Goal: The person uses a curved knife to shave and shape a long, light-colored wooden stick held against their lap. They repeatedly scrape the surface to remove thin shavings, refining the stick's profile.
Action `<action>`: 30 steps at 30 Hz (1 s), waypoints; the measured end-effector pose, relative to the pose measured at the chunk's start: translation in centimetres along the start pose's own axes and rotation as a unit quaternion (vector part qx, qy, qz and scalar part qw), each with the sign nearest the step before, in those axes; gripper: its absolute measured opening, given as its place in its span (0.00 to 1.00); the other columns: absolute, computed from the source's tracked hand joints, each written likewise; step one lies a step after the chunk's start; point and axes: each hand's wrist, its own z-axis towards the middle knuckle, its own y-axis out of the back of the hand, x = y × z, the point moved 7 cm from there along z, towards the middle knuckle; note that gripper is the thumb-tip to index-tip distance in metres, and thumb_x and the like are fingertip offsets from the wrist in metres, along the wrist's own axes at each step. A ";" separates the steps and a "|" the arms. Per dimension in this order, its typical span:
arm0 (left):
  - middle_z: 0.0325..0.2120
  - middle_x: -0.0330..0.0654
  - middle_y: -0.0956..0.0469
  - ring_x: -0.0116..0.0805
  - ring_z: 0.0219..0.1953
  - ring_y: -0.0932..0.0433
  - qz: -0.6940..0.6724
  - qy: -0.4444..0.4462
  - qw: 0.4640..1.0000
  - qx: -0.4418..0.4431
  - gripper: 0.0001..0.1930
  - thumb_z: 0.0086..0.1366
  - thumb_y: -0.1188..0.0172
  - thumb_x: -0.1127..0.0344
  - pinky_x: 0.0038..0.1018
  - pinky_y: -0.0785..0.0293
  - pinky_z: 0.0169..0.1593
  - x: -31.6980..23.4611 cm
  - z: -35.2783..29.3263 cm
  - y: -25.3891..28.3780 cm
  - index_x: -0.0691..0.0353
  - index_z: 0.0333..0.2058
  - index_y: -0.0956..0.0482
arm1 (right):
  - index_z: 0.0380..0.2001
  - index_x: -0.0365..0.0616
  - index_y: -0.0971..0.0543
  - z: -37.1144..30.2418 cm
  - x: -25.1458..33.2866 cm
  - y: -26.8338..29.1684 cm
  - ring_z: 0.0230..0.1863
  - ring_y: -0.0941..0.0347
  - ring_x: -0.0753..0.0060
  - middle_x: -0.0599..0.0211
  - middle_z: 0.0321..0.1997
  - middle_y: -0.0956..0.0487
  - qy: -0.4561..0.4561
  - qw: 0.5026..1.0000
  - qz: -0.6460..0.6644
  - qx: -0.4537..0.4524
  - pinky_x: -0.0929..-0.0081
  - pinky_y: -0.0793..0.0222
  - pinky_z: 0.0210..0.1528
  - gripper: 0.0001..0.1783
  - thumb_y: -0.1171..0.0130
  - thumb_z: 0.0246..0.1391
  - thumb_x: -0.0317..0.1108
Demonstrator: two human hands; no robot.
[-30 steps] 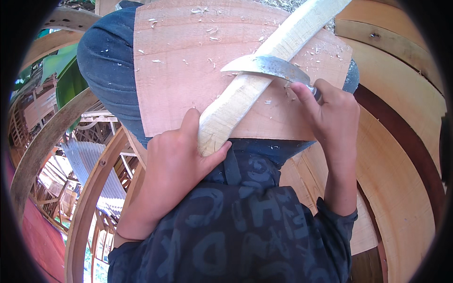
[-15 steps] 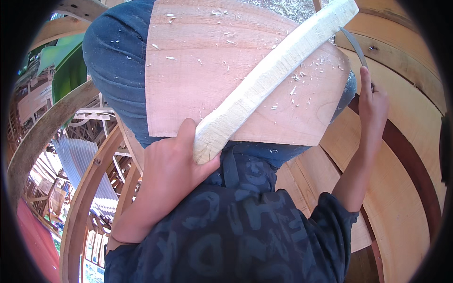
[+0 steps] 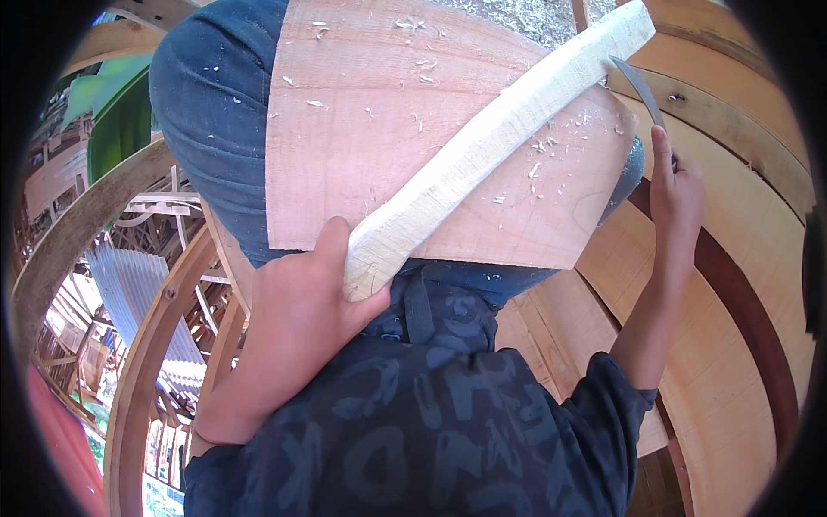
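Note:
A long pale length of wood [image 3: 482,151] slants across a flat reddish wooden board [image 3: 362,172] on my lap. My left hand [image 3: 306,289] is closed around its near end, thumb along one side and fingers partly hidden underneath. At the right, my right hand [image 3: 676,185] grips a knife with a narrow curved blade [image 3: 639,90]; its handle is mostly hidden in my fist. The blade's tip is at the edge of the pale wood, close to its far end. I cannot tell whether it touches. Curled shavings [image 3: 534,170] lie scattered over the board.
A heap of shavings [image 3: 525,19] lies beyond the board. Wide curved planks [image 3: 732,345] run along my right side. Curved wooden ribs [image 3: 164,345] rise on the left, with corrugated sheets [image 3: 138,297] and stacked timber beyond them.
My right hand and the knife have shifted slightly left, so the blade tip is a little further onto the wood's edge. The left hand keeps its grip.

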 end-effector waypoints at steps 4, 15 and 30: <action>0.19 0.56 0.23 0.57 0.26 0.20 -0.004 0.011 1.000 0.004 0.25 0.49 0.29 0.58 0.42 0.25 0.29 -0.2 0.4 -0.1 0.66 0.39 0.30 | 0.15 0.39 0.25 -5.9 7.0 -1.4 0.18 0.27 0.48 0.54 0.12 0.28 0.189 0.979 -0.073 0.018 0.60 0.32 0.23 0.37 0.46 0.54 0.67; 0.20 0.59 0.23 0.59 0.28 0.20 -0.027 0.011 0.999 0.028 0.24 0.49 0.29 0.61 0.43 0.24 0.31 0.0 0.4 -0.1 0.67 0.39 0.29 | 0.17 0.37 0.23 -0.1 2.3 -0.2 0.14 0.33 0.52 0.53 0.10 0.30 0.056 0.998 -0.038 0.018 0.62 0.38 0.20 0.39 0.48 0.56 0.67; 0.21 0.58 0.23 0.60 0.29 0.21 -0.019 0.013 0.999 0.023 0.24 0.48 0.29 0.60 0.44 0.25 0.32 0.3 0.2 0.8 0.66 0.39 0.29 | 0.15 0.36 0.23 -1.7 6.0 -2.0 0.15 0.30 0.54 0.53 0.10 0.31 0.114 0.993 -0.020 0.023 0.65 0.35 0.21 0.41 0.46 0.52 0.70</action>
